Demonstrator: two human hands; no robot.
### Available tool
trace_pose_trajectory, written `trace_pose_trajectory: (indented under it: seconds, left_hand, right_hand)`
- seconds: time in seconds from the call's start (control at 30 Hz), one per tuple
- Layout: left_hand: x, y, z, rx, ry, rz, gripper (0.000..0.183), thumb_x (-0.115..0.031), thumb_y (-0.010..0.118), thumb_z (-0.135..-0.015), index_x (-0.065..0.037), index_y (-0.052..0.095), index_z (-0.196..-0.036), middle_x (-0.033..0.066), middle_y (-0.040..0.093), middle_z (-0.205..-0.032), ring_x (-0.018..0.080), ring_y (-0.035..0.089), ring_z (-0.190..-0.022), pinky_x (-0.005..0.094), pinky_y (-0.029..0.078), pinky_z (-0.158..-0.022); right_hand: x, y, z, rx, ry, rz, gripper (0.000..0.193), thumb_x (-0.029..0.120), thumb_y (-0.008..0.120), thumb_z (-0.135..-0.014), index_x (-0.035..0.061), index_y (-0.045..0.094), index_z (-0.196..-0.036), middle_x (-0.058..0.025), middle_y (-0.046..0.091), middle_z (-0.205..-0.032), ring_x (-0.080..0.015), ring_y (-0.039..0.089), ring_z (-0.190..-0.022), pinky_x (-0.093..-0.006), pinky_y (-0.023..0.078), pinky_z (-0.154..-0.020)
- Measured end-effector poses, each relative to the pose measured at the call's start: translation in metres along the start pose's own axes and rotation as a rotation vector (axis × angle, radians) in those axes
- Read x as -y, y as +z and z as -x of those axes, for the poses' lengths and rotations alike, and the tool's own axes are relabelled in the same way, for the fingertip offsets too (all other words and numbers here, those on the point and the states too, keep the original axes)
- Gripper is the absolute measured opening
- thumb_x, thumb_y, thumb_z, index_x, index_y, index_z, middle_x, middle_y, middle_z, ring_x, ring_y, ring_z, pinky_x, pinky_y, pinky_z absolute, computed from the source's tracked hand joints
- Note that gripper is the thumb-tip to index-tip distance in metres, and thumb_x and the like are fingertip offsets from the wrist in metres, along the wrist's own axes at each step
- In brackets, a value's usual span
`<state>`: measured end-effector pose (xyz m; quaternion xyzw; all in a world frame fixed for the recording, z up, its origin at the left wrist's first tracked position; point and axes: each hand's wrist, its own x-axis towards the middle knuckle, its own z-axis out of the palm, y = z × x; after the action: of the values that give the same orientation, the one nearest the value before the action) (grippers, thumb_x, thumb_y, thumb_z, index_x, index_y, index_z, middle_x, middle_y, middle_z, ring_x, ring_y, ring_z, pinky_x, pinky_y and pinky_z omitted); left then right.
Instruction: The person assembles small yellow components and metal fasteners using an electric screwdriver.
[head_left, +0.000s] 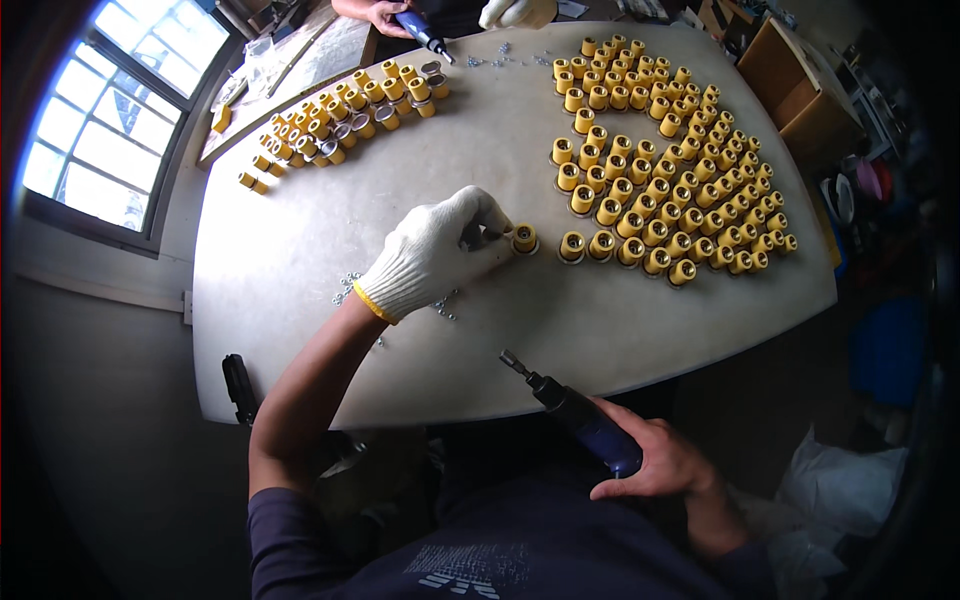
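My left hand (438,245), in a white knit glove with a yellow cuff, reaches over the middle of the table. Its fingers are bent together against the near-left side of a yellow cylindrical part (524,238), which stands upright on a dark round base with its hollow top showing. Low at the right, my bare right hand (655,455) is wrapped round a blue and black power screwdriver (575,410). The tool's metal socket tip points up and left, apart from the part. Small metal nuts (348,288) lie scattered beside my left wrist.
Rows of yellow cylindrical parts (655,190) fill the table's right side; another group (345,115) stands far left. Across the table, a co-worker's bare hand (388,17) holds another blue screwdriver (424,35), near loose nuts (500,55). A cardboard box (800,85) stands beyond the right edge.
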<state>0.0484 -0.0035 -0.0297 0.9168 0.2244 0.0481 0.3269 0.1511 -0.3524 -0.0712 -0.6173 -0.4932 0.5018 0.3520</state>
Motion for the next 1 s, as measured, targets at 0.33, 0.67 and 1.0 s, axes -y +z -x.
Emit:
trace_pose_trajectory:
  seconds: [0.33,0.67,1.0]
  left_hand:
    - [-0.012,0.029,0.003,0.016,-0.091,-0.162,0.058,-0.031,0.081,-0.090,-0.007,0.055,-0.135,0.0153,0.077,-0.109,0.0326,0.075,-0.102,0.0407,0.059,-0.091]
    - [-0.034,0.030,-0.054,0.159,-0.084,0.005,0.058,-0.039,0.077,-0.089,-0.006,0.064,-0.135,0.0153,0.077,-0.112,0.0323,0.076,-0.099,0.0400,0.059,-0.089]
    - [0.024,-0.027,0.031,-0.162,0.155,-0.120,0.016,-0.017,0.071,-0.100,-0.002,0.074,-0.107,0.0091,0.067,-0.091,0.0155,0.065,-0.077,0.0315,0.054,-0.072]
  right_hand:
    - [-0.006,-0.005,0.008,-0.041,0.029,-0.035,0.116,0.049,0.094,-0.075,0.0008,0.033,-0.161,-0.0236,0.058,-0.149,-0.0383,0.062,-0.133,-0.0427,0.051,-0.111]
    - [-0.005,0.001,0.003,-0.043,0.097,-0.090,0.118,0.047,0.097,-0.072,0.0006,0.036,-0.161,-0.0226,0.062,-0.145,-0.0316,0.067,-0.126,-0.0394,0.053,-0.106]
    - [-0.023,0.010,0.004,-0.149,-0.022,-0.727,0.122,0.020,0.103,-0.067,0.0011,0.026,-0.160,-0.0098,0.063,-0.093,-0.0143,0.065,-0.073,-0.0296,0.056,-0.064]
